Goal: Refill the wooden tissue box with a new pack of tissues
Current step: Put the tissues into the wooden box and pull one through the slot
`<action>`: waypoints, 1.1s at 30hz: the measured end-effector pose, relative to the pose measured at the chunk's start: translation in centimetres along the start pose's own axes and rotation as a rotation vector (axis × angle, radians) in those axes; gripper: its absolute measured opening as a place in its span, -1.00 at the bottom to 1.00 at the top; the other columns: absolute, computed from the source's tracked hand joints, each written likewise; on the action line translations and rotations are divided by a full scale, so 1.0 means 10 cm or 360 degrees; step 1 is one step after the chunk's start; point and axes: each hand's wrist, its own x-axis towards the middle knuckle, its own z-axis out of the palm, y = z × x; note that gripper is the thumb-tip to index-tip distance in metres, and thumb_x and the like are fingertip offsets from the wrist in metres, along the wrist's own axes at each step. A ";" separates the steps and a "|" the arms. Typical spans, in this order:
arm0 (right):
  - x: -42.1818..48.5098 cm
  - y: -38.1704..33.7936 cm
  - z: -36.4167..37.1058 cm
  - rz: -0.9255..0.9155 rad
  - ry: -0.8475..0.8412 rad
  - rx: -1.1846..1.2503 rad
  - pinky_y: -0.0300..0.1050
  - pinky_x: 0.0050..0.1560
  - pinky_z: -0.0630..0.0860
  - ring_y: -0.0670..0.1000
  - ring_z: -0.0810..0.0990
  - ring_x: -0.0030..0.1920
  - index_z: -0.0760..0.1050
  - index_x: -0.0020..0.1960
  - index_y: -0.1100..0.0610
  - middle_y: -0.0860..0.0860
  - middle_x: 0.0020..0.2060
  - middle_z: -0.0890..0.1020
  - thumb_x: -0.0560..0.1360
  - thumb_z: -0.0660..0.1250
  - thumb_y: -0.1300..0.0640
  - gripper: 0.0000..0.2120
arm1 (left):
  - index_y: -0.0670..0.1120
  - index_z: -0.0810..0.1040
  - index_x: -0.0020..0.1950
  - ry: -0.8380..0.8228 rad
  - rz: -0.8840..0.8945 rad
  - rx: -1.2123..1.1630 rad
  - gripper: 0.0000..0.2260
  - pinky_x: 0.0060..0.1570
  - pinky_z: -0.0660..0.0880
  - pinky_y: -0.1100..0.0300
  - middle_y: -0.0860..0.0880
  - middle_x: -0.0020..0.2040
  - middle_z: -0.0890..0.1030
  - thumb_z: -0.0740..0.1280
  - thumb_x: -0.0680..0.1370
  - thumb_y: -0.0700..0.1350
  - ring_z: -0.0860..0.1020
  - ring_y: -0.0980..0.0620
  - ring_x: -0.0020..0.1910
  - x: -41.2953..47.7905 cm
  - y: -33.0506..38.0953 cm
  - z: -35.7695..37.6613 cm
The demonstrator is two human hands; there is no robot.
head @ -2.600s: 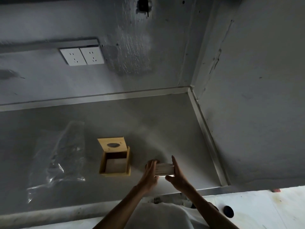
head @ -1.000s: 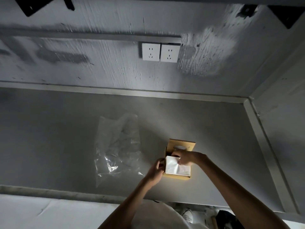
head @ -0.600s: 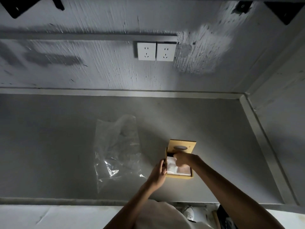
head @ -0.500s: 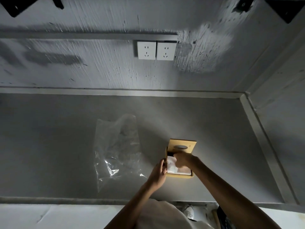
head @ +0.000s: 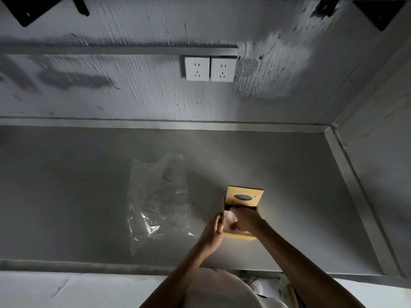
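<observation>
The wooden tissue box [head: 236, 235] stands on the grey counter with its lid [head: 243, 195], which has an oval slot, tilted up at the back. A white pack of tissues [head: 228, 219] sits inside the open box, mostly hidden. My right hand [head: 245, 221] rests on top of the pack inside the box, fingers pressed down on it. My left hand [head: 213, 230] grips the box's left wall.
An empty clear plastic bag [head: 156, 201] lies crumpled on the counter just left of the box. Two white wall sockets [head: 210, 68] sit on the back wall. A raised metal edge [head: 347, 172] borders the counter on the right.
The tissue pack went from held in front of me to down inside the box. My right hand has sunk deeper over it, and my left hand stays on the box's left wall.
</observation>
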 end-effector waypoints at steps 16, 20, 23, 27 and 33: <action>-0.11 0.05 0.09 0.0019 0.0099 0.0346 -0.13 0.16 0.54 0.08 0.60 0.18 0.39 0.40 -0.01 -0.01 0.26 0.59 0.52 0.35 0.03 -0.54 | 0.00 0.06 0.55 -0.0012 -0.0008 0.0146 -0.54 0.27 0.37 0.08 -0.13 0.47 0.37 0.05 0.65 -0.08 0.45 -0.12 0.35 -0.16 0.17 0.03; -0.15 0.04 0.14 0.0034 0.0219 0.0216 -0.11 0.27 0.46 0.10 0.58 0.23 0.45 0.35 0.07 0.00 0.26 0.59 0.48 0.38 0.02 -0.54 | 0.06 -0.16 0.57 0.0050 0.0225 0.0291 -0.41 0.29 0.43 0.06 -0.11 0.53 0.28 0.07 0.62 -0.16 0.46 -0.14 0.36 -0.26 0.23 0.12; -0.08 0.06 0.04 0.0029 -0.0048 0.0153 -0.11 0.22 0.50 0.09 0.58 0.17 0.47 0.31 0.06 0.01 0.16 0.62 0.50 0.28 -0.01 -0.60 | 0.15 -0.04 0.54 0.0128 0.0237 0.0250 -0.44 0.24 0.44 0.11 -0.09 0.47 0.38 0.07 0.61 -0.21 0.50 -0.12 0.31 -0.30 0.30 0.13; -0.03 0.02 -0.16 -0.0015 -0.0267 0.0166 -0.01 0.24 0.47 0.14 0.51 0.26 0.47 0.30 0.04 0.03 0.24 0.58 0.50 0.21 -0.02 -0.61 | 0.28 0.19 0.26 0.0179 0.0296 0.0174 -0.68 0.15 0.37 0.25 0.17 0.24 0.46 0.03 0.64 -0.14 0.50 0.09 0.22 -0.36 0.35 0.14; -0.11 0.02 -0.03 0.0019 -0.0095 0.0244 0.00 0.20 0.50 0.13 0.57 0.16 0.51 0.20 0.09 0.07 0.13 0.62 0.49 0.27 0.04 -0.70 | 0.15 0.27 0.21 0.0209 0.0275 0.0196 -0.59 -0.03 0.45 0.20 0.00 0.12 0.52 0.08 0.53 -0.32 0.53 0.03 0.00 -0.33 0.31 0.17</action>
